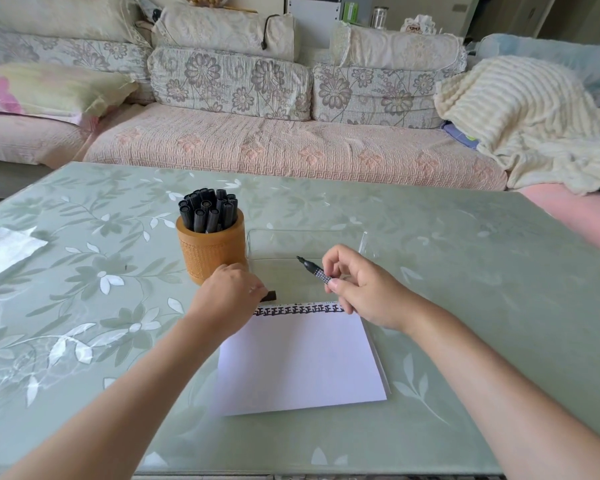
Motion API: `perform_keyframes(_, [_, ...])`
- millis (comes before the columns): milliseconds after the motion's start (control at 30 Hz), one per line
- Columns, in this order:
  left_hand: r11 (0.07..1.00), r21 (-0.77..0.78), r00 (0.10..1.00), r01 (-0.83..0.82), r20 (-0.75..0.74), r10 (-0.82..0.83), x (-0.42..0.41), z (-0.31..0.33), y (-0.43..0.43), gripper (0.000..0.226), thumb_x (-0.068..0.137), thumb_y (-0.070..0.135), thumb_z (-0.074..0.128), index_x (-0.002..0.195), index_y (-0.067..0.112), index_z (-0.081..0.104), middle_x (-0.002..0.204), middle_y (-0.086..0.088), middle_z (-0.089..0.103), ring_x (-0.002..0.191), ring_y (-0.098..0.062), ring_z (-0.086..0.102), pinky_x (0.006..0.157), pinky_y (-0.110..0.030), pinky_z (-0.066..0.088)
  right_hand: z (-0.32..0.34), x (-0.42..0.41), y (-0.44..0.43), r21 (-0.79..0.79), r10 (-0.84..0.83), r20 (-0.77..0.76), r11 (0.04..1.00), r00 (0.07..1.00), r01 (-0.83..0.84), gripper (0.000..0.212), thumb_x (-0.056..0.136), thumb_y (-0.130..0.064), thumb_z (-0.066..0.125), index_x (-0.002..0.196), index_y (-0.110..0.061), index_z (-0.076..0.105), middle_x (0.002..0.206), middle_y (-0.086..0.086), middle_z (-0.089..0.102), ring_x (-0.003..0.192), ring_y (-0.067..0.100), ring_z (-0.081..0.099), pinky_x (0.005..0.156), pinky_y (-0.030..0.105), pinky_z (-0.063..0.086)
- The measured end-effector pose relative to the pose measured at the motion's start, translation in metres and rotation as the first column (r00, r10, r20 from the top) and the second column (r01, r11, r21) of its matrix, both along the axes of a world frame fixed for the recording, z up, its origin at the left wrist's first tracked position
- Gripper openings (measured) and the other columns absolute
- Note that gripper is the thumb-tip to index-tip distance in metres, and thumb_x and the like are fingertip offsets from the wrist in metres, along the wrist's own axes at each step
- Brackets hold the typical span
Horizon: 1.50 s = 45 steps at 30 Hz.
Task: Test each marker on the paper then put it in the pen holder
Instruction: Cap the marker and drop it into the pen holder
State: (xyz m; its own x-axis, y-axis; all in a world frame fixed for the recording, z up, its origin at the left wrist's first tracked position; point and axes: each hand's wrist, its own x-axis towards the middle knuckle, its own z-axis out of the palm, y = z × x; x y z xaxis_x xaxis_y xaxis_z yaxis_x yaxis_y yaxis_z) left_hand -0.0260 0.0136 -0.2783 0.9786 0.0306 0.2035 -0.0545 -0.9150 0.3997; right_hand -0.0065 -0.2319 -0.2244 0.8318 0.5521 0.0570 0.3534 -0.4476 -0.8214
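Head view:
- Right hand (361, 289) pinches an uncapped black marker (313, 269) by the barrel, fingers curled round it. Tip points to about 10 o'clock, lifted off the sheet, over the paper's far edge.
- Left hand (227, 296) is clenched on a short black cap (269, 296); only the cap's end sticks out past the fingertips at 3 o'clock. The hand sits at the paper's 10 o'clock corner, just in front of the pen holder.
- Paper (302, 362) lies flat on the bench (465, 271), centre near side. A row of black test marks (298, 310) runs along its far edge; the rest is blank.
- Pen holder (210, 252), a tan cylinder, stands upright at 11 o'clock of the paper, packed with capped markers (208, 209), caps up.
- Clear tray (362, 240) at 12 o'clock of the paper, just beside the holder; the marker tip hangs in front of it.
- Folded white sheet (4, 247) at 9 o'clock, at the bench's left edge, well apart.
- Sofa (291, 147) beyond the bench at 12 o'clock, with a cream blanket (520, 123) at 2 o'clock.
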Motion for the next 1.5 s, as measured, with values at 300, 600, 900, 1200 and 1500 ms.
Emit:
perform_keyframes(300, [0.998, -0.067, 0.996, 0.017, 0.089, -0.011, -0.003, 0.009, 0.0, 0.009, 0.089, 0.039, 0.062, 0.088, 0.03, 0.065, 0.083, 0.013, 0.062, 0.084, -0.013, 0.056, 0.066, -0.033, 0.049, -0.016, 0.007, -0.005, -0.214, -0.18, 0.243, 0.948, 0.953, 0.234, 0.026, 0.089, -0.02, 0.065, 0.11, -0.035, 0.069, 0.099, -0.02, 0.063, 0.089, -0.001, 0.057, 0.084, 0.025, 0.047])
perform_keyframes(600, [0.974, -0.172, 0.974, 0.146, 0.197, -0.111, -0.015, 0.017, -0.01, 0.015, 0.088, 0.031, 0.067, 0.103, 0.03, 0.067, 0.084, 0.016, 0.061, 0.079, -0.002, 0.055, 0.068, -0.015, 0.039, -0.014, 0.004, 0.006, -0.275, -0.136, 0.378, 0.928, 0.916, 0.251, 0.026, 0.093, -0.022, 0.059, 0.112, -0.035, 0.07, 0.102, -0.013, 0.061, 0.094, 0.012, 0.057, 0.082, 0.029, 0.047])
perform_keyframes(900, [0.948, -0.124, 0.94, 0.292, 0.221, -0.261, -0.02, 0.021, -0.015, 0.011, 0.087, 0.027, 0.069, 0.097, 0.027, 0.069, 0.082, 0.015, 0.06, 0.077, -0.004, 0.055, 0.071, -0.024, 0.046, -0.02, 0.001, 0.015, -0.23, -0.055, 0.327, 0.964, 0.944, 0.136, 0.025, 0.088, -0.018, 0.064, 0.11, -0.029, 0.069, 0.098, -0.012, 0.062, 0.082, 0.006, 0.056, 0.077, 0.024, 0.046])
perform_keyframes(1200, [0.936, -0.143, 0.919, 0.32, 0.288, -0.27, -0.026, 0.029, -0.011, 0.008, 0.086, 0.02, 0.071, 0.092, 0.023, 0.074, 0.076, 0.013, 0.06, 0.076, -0.002, 0.051, 0.066, -0.011, 0.037, -0.01, -0.003, 0.027, -0.23, -0.103, 0.345, 0.954, 0.933, 0.19, 0.004, 0.082, -0.034, 0.073, 0.081, -0.032, 0.07, 0.074, -0.009, 0.067, 0.069, 0.009, 0.057, 0.065, 0.027, 0.045])
perform_keyframes(1500, [0.931, -0.194, 0.906, 0.31, 0.357, -0.227, -0.026, 0.044, 0.0, 0.007, 0.089, 0.025, 0.068, 0.093, 0.025, 0.074, 0.077, 0.015, 0.058, 0.077, 0.0, 0.051, 0.068, -0.012, 0.037, -0.003, -0.001, 0.046, -0.251, 0.018, 0.381, 0.964, 0.925, 0.085, 0.015, 0.096, -0.025, 0.059, 0.107, -0.026, 0.069, 0.089, -0.01, 0.053, 0.071, 0.01, 0.05, 0.065, 0.025, 0.038])
